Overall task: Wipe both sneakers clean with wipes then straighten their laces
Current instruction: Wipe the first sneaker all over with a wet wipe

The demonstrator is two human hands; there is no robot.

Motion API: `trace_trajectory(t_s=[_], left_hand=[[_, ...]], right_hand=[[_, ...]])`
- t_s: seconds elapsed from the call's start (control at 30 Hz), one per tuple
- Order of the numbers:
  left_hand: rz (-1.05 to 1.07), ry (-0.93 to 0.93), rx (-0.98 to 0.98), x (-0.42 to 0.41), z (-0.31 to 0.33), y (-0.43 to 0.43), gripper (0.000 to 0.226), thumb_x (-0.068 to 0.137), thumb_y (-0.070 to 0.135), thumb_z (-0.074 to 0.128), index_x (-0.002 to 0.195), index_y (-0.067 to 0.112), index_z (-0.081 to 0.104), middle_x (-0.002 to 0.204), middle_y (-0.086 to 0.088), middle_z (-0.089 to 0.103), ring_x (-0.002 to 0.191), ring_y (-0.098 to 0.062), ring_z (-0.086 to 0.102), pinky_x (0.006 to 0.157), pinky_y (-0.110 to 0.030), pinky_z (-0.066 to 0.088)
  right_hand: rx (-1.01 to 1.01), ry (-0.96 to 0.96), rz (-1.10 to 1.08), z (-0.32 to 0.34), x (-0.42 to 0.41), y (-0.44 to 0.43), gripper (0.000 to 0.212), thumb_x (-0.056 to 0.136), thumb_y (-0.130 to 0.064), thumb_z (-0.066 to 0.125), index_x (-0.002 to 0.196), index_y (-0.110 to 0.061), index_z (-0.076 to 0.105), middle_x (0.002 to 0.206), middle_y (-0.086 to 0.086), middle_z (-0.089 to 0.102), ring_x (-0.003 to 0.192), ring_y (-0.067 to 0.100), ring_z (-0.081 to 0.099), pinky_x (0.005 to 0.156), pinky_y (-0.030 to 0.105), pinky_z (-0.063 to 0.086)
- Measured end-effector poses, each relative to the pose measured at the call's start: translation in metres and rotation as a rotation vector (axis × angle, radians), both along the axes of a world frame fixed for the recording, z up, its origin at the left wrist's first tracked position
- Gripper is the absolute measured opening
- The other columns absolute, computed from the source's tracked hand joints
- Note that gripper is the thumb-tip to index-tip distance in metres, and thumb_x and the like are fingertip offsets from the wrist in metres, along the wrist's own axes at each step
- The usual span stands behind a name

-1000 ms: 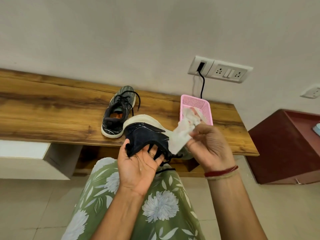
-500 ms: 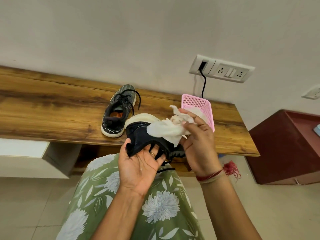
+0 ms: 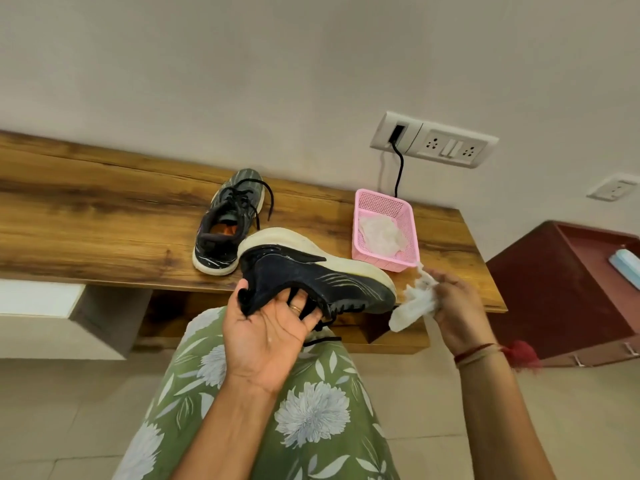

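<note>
My left hand (image 3: pixel 273 327) grips a black sneaker (image 3: pixel 311 275) with a cream sole, held sole-up over my lap; its fingers curl into the shoe's opening and its laces dangle below. My right hand (image 3: pixel 453 306) holds a crumpled white wipe (image 3: pixel 414 304) just right of the shoe's toe, apart from it. The second sneaker (image 3: pixel 228 223), grey and black with loose black laces, stands upright on the wooden shelf (image 3: pixel 86 216) behind the held one.
A pink mesh basket (image 3: pixel 384 209) with a used wipe (image 3: pixel 381 233) in it sits on the shelf's right part. A black cable (image 3: pixel 400 168) runs from a wall socket down behind the basket. A dark red cabinet (image 3: pixel 568 289) stands at the right.
My right hand swept the wipe along the shoe from heel toward toe and now has come off past the toe. The left hand turned the shoe more side-on, showing its whole length.
</note>
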State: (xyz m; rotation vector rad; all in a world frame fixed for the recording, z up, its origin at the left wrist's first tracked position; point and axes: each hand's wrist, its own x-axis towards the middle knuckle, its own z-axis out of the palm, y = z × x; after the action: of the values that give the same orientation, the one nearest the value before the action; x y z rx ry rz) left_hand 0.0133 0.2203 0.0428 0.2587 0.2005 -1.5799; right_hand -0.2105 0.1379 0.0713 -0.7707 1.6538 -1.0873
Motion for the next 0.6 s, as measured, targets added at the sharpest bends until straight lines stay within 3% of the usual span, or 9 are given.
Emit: trace_trajectory(t_s=[0.1,0.23,0.3,0.43,0.6], left_hand=[[0.004,0.014,-0.012,-0.004,0.002,0.000,0.055,0.091,0.044,0.036,0.135,0.016,0.052,0.133,-0.010,0.059,0.122,-0.033,0.056,0.093,-0.067,0.037],[0.015,0.033,-0.022,-0.006,0.006,0.001,0.060,0.081,0.041,0.048,0.134,0.014,0.056,0.133,-0.011,0.059,0.122,-0.034,0.056,0.092,-0.068,0.036],[0.023,0.026,-0.003,-0.007,0.007,0.001,0.057,0.087,0.043,0.041,0.135,0.015,0.053,0.133,-0.010,0.059,0.122,-0.033,0.056,0.092,-0.065,0.039],[0.036,0.024,0.018,-0.008,0.006,0.000,0.055,0.093,0.044,0.033,0.136,0.016,0.051,0.135,-0.010,0.058,0.122,-0.033,0.056,0.094,-0.065,0.038],[0.031,0.018,0.005,-0.010,0.006,0.002,0.056,0.094,0.045,0.032,0.134,0.014,0.055,0.133,-0.012,0.059,0.122,-0.033,0.056,0.094,-0.065,0.037]], right_hand=[[-0.048,0.120,0.054,-0.013,0.011,-0.001,0.031,0.091,0.007,0.044,0.113,-0.008,0.060,0.122,0.017,0.057,0.106,0.030,0.058,0.079,0.036,0.053],[-0.137,0.250,0.079,-0.027,0.025,-0.003,0.045,0.094,0.001,0.046,0.134,-0.020,0.046,0.130,0.009,0.054,0.115,0.023,0.055,0.095,0.043,0.049],[-0.174,0.372,0.059,-0.029,0.029,-0.003,0.051,0.094,-0.001,0.047,0.140,-0.022,0.038,0.131,0.006,0.054,0.117,0.022,0.054,0.093,0.037,0.049],[-0.211,0.580,-0.030,-0.029,0.024,-0.002,0.031,0.091,-0.001,0.052,0.118,-0.011,0.063,0.120,0.008,0.062,0.108,0.023,0.057,0.081,0.025,0.046],[-0.121,0.629,0.025,-0.035,0.033,-0.004,0.025,0.092,-0.006,0.054,0.114,-0.009,0.066,0.113,0.010,0.066,0.095,0.018,0.056,0.080,0.025,0.043]])
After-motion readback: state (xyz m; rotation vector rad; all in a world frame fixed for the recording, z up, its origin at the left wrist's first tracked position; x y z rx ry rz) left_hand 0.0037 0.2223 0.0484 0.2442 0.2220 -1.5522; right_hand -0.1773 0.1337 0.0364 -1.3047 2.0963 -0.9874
